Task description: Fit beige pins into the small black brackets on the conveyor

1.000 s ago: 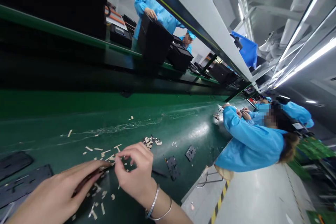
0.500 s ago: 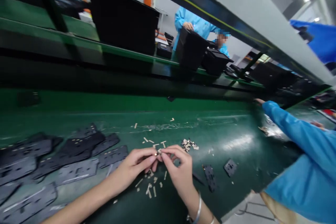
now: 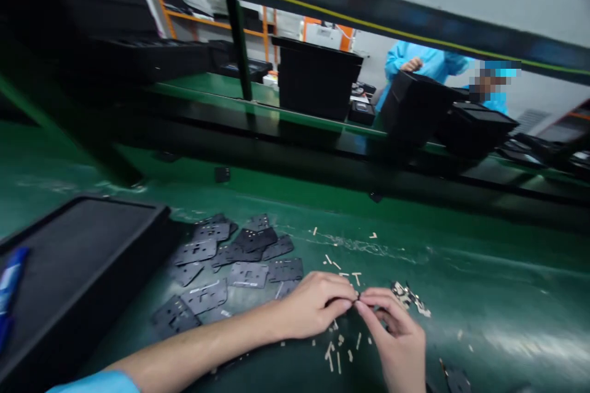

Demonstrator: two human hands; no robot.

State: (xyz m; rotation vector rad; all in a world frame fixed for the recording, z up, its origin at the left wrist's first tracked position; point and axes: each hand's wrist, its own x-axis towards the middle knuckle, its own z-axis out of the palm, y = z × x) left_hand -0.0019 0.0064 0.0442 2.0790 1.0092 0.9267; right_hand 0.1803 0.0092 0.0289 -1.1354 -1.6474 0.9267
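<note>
My left hand (image 3: 320, 304) and my right hand (image 3: 396, 328) meet over the green table, thumbs and forefingers pinched together tip to tip. Between the fingertips is a tiny dark piece, too small and too covered to name. Pale slips of backing paper (image 3: 338, 361) lie scattered below and beyond the fingers. Just past my right hand sits a small heap of metallic and beige parts (image 3: 408, 296). Left of my left hand, flat black plates with cut-outs (image 3: 249, 274) are spread in a loose, overlapping pile.
A large black foam-like box (image 3: 87, 245) stands at the left, with a blue marker (image 3: 10, 288) on it. Another black plate (image 3: 456, 379) lies at the bottom right. Behind runs a raised shelf with black boxes (image 3: 318, 80). People in blue coats (image 3: 426, 58) stand beyond it.
My view has swung left, bringing the black box and marker into sight. The neighbour's blue sleeve at the right has left the view. Both hands stay pinched together.
</note>
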